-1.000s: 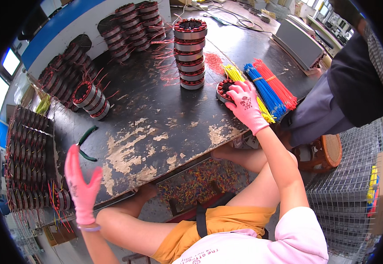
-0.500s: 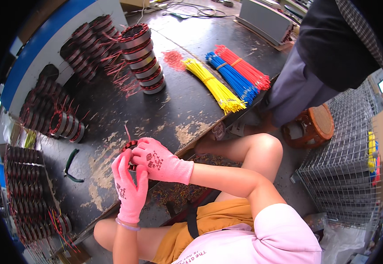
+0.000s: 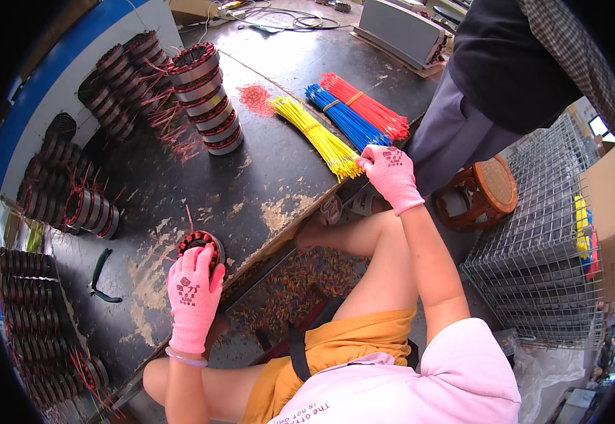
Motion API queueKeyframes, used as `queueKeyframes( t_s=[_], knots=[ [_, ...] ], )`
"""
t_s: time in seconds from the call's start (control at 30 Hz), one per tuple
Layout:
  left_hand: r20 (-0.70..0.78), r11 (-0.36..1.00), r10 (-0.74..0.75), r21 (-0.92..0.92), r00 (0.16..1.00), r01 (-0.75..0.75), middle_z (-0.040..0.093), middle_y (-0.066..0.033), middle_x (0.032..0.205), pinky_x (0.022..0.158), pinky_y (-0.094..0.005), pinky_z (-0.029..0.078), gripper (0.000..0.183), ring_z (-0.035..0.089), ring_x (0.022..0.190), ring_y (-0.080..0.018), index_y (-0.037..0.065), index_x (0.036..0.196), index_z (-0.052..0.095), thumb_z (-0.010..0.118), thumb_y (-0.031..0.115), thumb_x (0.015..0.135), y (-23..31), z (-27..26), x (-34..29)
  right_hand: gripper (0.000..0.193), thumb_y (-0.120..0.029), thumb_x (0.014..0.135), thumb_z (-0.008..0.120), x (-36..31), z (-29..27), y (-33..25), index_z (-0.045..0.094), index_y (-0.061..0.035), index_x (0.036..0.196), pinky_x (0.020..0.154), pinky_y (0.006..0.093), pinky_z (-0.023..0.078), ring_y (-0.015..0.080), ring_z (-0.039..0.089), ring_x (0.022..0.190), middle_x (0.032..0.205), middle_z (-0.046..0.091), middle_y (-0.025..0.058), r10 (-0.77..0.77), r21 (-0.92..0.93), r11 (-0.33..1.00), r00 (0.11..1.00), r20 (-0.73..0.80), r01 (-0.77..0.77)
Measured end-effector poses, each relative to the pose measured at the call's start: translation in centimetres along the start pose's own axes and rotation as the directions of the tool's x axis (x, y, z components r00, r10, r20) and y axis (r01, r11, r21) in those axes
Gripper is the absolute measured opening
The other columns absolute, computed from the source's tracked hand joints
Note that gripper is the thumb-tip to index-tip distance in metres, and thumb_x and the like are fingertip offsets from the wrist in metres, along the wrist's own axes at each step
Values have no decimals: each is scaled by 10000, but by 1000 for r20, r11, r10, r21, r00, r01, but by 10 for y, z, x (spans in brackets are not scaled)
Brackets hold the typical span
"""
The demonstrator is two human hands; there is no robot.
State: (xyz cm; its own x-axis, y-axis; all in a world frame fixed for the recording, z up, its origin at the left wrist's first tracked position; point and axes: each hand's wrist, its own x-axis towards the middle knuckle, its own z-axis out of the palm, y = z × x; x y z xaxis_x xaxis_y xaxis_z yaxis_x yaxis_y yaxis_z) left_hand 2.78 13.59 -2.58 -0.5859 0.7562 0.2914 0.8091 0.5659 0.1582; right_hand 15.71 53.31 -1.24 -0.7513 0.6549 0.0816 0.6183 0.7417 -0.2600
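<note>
The wound stator ring (image 3: 208,239) sits on the desk (image 3: 261,185), just in from its near edge, a red lead sticking up from its far side. The left hand (image 3: 196,293) holds it, fingers over the near rim and thumb along the side. Both hands were at the ring half a second ago; now they are well apart, so the left alone steadies it while the right is free to work at the wires. The right hand (image 3: 389,177), fingers curled, is at the near ends of the blue wire bundle (image 3: 350,119) and yellow wire bundle (image 3: 314,138), by the near edge farther right; whether it pinches a wire I cannot tell. Beyond lies the red wire bundle (image 3: 365,106). Green-handled pliers (image 3: 97,278) lie left of the ring, and a stator stack (image 3: 200,90) stands farther in from the near edge
</note>
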Motion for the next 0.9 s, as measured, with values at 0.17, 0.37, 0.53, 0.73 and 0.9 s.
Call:
queueKeyframes(
  t_s=[0.17, 0.37, 0.53, 0.73, 0.9],
  knots=[
    [-56, 998, 54, -20, 997, -55, 640, -120, 1202, 947, -450, 492, 443, 617, 1085, -356, 81, 1235, 607, 775, 174, 836, -3, -6, -7, 269, -375, 953, 655, -4, -3, 10, 722, -114, 958, 794, 480, 539, 347, 708, 915, 912, 739, 140, -10, 27, 1000, 1000, 4, 10],
    [-141, 997, -72, -37, 987, 67, 656, -126, 1204, 934, -454, 499, 497, 631, 1052, -362, 86, 1244, 600, 811, 229, 817, 11, 6, -2, 251, -362, 963, 642, -6, -11, 18, 719, -127, 921, 787, 471, 539, 334, 705, 932, 925, 739, 116, -1, -37, 999, 999, 44, 3],
    [-121, 996, -84, -5, 989, 84, 654, -105, 1220, 978, -438, 480, 490, 638, 1077, -312, 97, 1275, 597, 788, 231, 845, 5, 17, 0, 195, -305, 914, 698, -39, -47, 33, 732, -113, 925, 748, 378, 529, 227, 718, 806, 803, 729, 54, 112, 215, 967, 987, 118, -136],
    [-93, 999, -40, -25, 995, 38, 649, -107, 1237, 1019, -438, 462, 471, 630, 1099, -312, 98, 1280, 604, 767, 184, 847, -3, 8, -4, 205, -289, 918, 701, -31, -24, 32, 694, -85, 899, 677, 371, 527, 219, 709, 696, 729, 713, 61, 76, 295, 954, 995, -61, -54],
    [-90, 999, -35, -24, 995, 33, 648, -105, 1257, 1041, -442, 454, 470, 622, 1124, -314, 100, 1288, 610, 766, 200, 857, -5, 9, -7, 216, -306, 927, 688, -21, -13, 17, 695, -92, 897, 736, 410, 539, 277, 719, 796, 815, 729, 92, 119, 297, 949, 992, -33, -104]
  ],
)
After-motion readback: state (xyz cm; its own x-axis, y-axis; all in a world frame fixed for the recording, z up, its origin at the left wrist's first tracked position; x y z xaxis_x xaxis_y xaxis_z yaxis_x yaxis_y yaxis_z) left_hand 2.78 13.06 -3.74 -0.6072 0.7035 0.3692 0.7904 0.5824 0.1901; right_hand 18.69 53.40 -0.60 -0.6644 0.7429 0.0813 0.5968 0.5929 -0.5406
